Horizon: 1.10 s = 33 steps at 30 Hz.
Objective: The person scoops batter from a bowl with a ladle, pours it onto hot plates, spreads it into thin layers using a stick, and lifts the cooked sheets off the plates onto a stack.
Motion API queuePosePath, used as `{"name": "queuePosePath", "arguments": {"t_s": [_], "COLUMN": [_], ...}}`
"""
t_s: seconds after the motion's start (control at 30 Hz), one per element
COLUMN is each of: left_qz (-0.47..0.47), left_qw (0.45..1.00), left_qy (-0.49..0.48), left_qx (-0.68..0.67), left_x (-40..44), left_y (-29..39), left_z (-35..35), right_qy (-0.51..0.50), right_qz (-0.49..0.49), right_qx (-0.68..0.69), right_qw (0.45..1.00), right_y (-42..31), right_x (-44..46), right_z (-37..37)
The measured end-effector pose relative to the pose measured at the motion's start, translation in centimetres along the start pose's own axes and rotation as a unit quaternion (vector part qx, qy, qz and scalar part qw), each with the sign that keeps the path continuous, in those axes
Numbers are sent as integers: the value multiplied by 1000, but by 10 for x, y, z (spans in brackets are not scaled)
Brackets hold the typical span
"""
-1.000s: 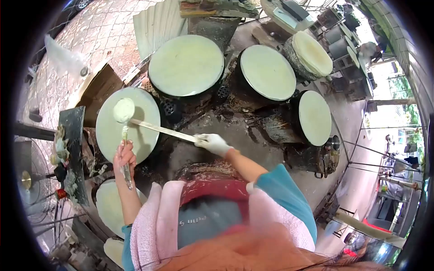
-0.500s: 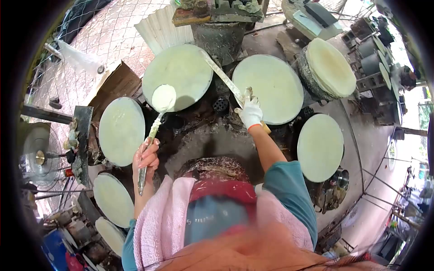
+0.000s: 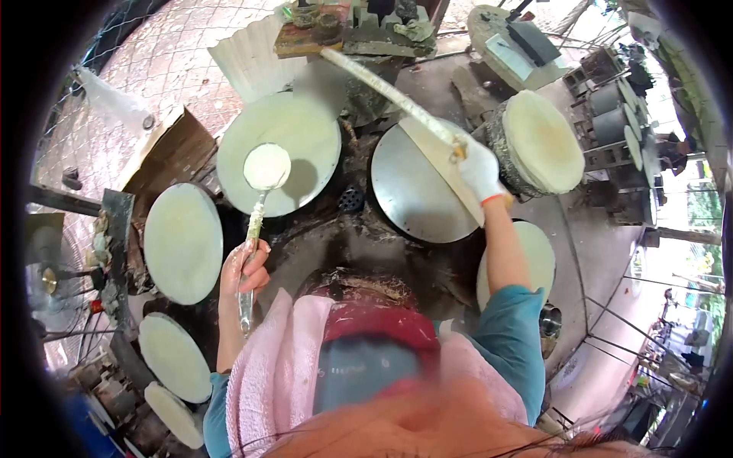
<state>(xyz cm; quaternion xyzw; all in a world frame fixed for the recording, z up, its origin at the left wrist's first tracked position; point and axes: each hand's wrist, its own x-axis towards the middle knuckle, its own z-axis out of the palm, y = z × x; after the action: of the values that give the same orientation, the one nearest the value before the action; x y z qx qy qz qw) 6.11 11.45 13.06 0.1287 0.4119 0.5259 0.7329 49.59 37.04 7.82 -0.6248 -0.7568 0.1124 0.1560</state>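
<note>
My left hand (image 3: 247, 267) is wrapped round the handle of a ladle (image 3: 256, 221). White batter (image 3: 267, 164) fills its bowl, which hangs over the left round griddle, coated with a pale layer (image 3: 243, 126). My gloved right hand (image 3: 479, 169) grips a long, flat wooden stick (image 3: 389, 93) pointing up and left. Under that hand, a thin pale sheet (image 3: 437, 156) is partly peeled off the right griddle (image 3: 416, 187), whose shiny metal shows on the left. The hand covers part of the sheet, so I cannot tell whether the fingers also pinch it.
More round griddles with pale layers stand at the left (image 3: 183, 244), lower left (image 3: 174, 357) and right (image 3: 534, 256). A stack of pale round sheets (image 3: 544, 141) lies at the upper right. A cardboard piece (image 3: 172, 156) and a fan (image 3: 57, 278) are at the left.
My right hand moved right and up with the stick. The pale sheet that covered the right griddle is now partly off, baring metal. The ladle remains over the left griddle.
</note>
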Motion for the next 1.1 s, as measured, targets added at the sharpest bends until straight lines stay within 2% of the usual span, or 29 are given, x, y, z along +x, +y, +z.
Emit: {"name": "queuePosePath", "arguments": {"t_s": [0.13, 0.2, 0.27, 0.33, 0.4, 0.43, 0.47, 0.5, 0.57, 0.63, 0.67, 0.8, 0.9, 1.0, 1.07, 1.1], "left_qz": [-10, 0, 5, 15, 26, 32, 39, 47, 61, 78, 91, 119, 135, 146, 161, 156], "left_qw": [999, 999, 1000, 1000, 999, 999, 999, 998, 998, 995, 991, 980, 975, 968, 959, 945], "left_qy": [-32, -39, -23, -7, -9, -8, -7, -5, 12, 34, 12, 14, 44, 72, 121, 92], "left_qx": [-13, -3, -4, -10, -16, -17, -20, -29, -33, -50, -93, -161, -172, -191, -197, -273], "left_x": [26, 35, 38, 38, 38, 36, 35, 32, 27, 19, 13, -12, -30, -54, -76, -87], "left_y": [5, 4, -1, -7, -17, -22, -29, -37, -56, -76, -88, -127, -150, -168, -184, -188], "left_z": [-14, -10, -2, 12, 22, 28, 36, 45, 58, 74, 79, 110, 123, 135, 135, 138], "right_qy": [19, 13, 70, 193, 281, 324, 366, 365, 389, 441, 447, 512, 459, 443, 389, 384], "right_qz": [3, 55, 53, 46, 133, 153, 173, 167, 167, 251, 319, 342, 364, 356, 350, 314], "right_qx": [-4, -4, 144, 131, 226, 225, 223, 122, 22, 190, 350, 313, 280, 203, 234, 315], "right_qw": [1000, 998, 986, 971, 923, 906, 887, 908, 906, 841, 759, 723, 760, 797, 820, 810], "right_y": [38, 68, 87, 154, 163, 185, 217, 267, 393, 424, 404, 447, 458, 432, 392, 400], "right_x": [73, 106, 112, 119, 88, 77, 66, 55, 38, 23, 10, -7, -19, -26, -40, -44], "right_z": [-81, -130, -188, -233, -272, -277, -278, -272, -222, -185, -160, -63, -42, -54, -78, -71]}}
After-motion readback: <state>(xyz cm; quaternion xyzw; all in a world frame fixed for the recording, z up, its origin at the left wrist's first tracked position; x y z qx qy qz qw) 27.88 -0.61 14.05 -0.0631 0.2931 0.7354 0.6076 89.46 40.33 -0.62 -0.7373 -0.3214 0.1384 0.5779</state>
